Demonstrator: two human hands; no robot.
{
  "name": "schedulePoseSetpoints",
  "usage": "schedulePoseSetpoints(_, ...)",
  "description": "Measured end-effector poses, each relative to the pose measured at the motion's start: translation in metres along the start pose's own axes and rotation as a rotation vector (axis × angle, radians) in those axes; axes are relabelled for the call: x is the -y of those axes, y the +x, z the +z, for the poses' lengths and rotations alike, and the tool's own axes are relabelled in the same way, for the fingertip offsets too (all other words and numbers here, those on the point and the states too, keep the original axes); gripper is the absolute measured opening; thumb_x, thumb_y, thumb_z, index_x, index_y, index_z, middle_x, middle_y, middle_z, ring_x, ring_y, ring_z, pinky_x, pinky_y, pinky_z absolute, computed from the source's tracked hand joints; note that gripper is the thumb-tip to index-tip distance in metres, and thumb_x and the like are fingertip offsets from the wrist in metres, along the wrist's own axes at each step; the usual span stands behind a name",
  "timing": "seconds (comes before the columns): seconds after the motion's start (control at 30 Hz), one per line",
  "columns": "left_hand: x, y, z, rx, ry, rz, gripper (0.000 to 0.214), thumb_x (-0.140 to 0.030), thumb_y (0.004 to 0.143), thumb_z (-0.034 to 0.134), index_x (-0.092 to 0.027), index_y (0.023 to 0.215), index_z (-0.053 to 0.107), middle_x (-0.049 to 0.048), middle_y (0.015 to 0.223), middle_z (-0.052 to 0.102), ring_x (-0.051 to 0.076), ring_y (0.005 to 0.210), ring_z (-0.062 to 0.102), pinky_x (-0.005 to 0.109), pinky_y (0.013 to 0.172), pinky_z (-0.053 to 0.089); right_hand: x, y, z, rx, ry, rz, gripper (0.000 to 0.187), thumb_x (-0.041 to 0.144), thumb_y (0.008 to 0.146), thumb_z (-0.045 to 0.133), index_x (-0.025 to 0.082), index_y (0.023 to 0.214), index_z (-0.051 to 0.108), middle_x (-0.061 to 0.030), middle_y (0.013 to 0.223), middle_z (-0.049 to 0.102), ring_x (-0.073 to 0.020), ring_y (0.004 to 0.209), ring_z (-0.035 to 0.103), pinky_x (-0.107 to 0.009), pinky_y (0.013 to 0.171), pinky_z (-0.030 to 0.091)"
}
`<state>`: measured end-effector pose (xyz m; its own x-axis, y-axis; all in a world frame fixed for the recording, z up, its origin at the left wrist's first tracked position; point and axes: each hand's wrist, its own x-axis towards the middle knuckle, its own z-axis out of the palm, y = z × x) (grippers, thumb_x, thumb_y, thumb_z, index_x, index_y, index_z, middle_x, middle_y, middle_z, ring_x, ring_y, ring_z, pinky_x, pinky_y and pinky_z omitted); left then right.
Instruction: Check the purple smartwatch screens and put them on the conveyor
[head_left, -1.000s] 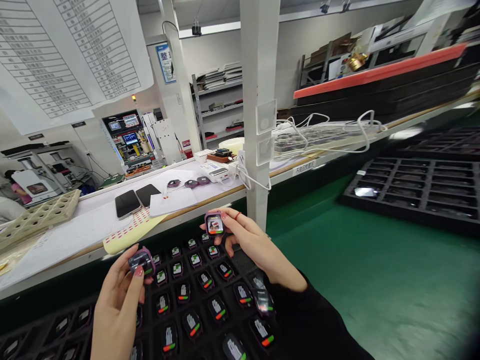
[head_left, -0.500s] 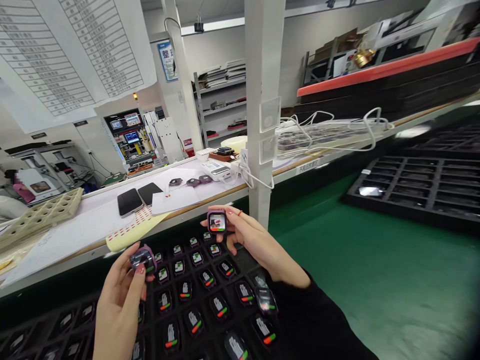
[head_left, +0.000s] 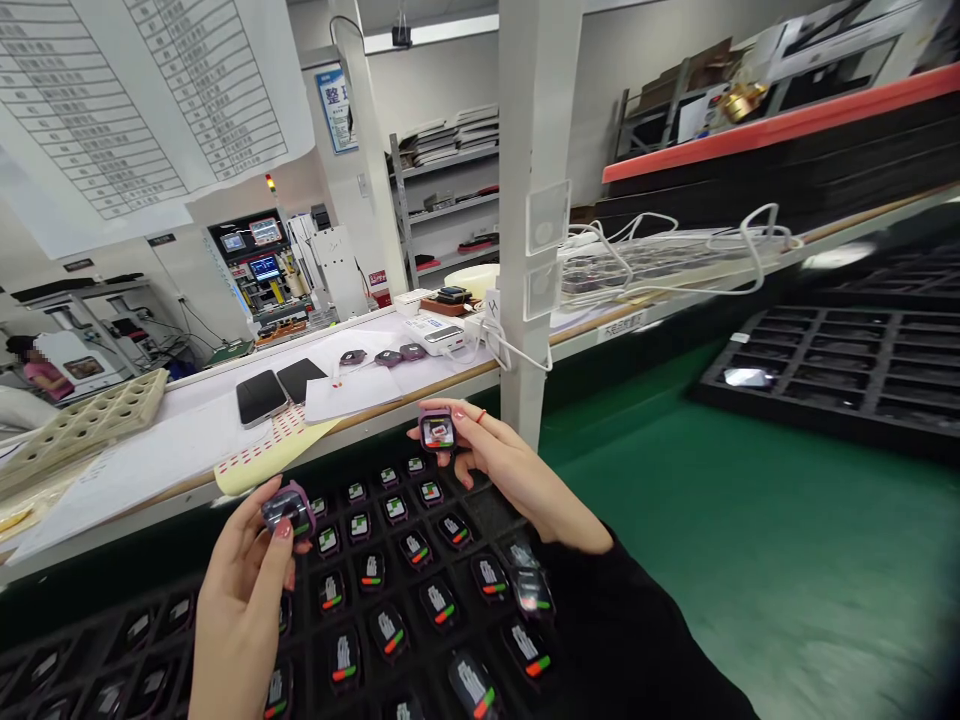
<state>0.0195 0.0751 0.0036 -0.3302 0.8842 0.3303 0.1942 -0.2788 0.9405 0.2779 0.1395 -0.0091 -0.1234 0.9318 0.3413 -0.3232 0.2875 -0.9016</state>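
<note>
Smartwatch (head_left: pixel 438 431) in its pinch, our right hand (head_left: pixel 491 450) hovers above the black tray (head_left: pixel 486 513). Our left hand (head_left: pixel 244 585), also over that tray, clasps a second smartwatch (head_left: pixel 283 511).

Bench (head_left: pixel 390 414): two dark phones (head_left: pixel 260 398) side by side near front edge; yellow sheet (head_left: pixel 300 446) overhangs that edge; cream tray (head_left: pixel 75 440) with round wells along rear edge.

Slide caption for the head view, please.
Left hand holding one watch, right hand a second watch, at a black tray of lit watches.
</note>
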Motion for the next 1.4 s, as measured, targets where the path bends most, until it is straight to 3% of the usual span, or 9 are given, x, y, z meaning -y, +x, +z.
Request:
schedulePoseSetpoints(0.43, -0.003, -0.003, 0.003, -0.012, 0.008, -0.01, 0.057, -0.051, 0.076, 0.077, -0.029, 0.127, 0.065, 0.0036, 0.108, 0.065, 0.011, 0.067, 0.053, 0.021, 0.06, 0.05, -0.013, 0.008, -0.008, -0.029, -0.006, -0.02, 0.05, 0.058, 0.092, 0.06, 0.022, 0.128, 0.065, -0.0107, 0.1, 0.071, -0.0178, 0.068, 0.058, -0.02, 0.042, 0.04)
schedulePoseSetpoints(1.13, -0.004, -0.001, 0.002, 0.019, 0.012, 0.005, 0.057, -0.051, 0.077, 0.076, -0.028, 0.128, 0.064, 0.0004, 0.085, 0.058, 0.011, 0.062, 0.048, 0.024, 0.066, 0.052, -0.016, 0.009, -0.007, -0.021, 0.047, -0.007, 0.048, 0.057, 0.092, 0.061, 0.022, 0.124, 0.066, -0.0106, 0.099, 0.072, -0.0164, 0.064, 0.055, -0.02, 0.041, 0.038)
schedulePoseSetpoints(1.4, -0.001, -0.001, 0.003, 0.006, 0.013, 0.001, 0.053, -0.05, 0.078, 0.076, -0.03, 0.127, 0.064, 0.0008, 0.098, 0.061, 0.009, 0.063, 0.049, 0.021, 0.062, 0.049, -0.02, 0.01, -0.009, 0.001, 0.067, -0.011, 0.047, 0.054, 0.094, 0.061, 0.02, 0.126, 0.064, -0.0114, 0.1, 0.072, -0.016, 0.064, 0.055, -0.018, 0.04, 0.038)
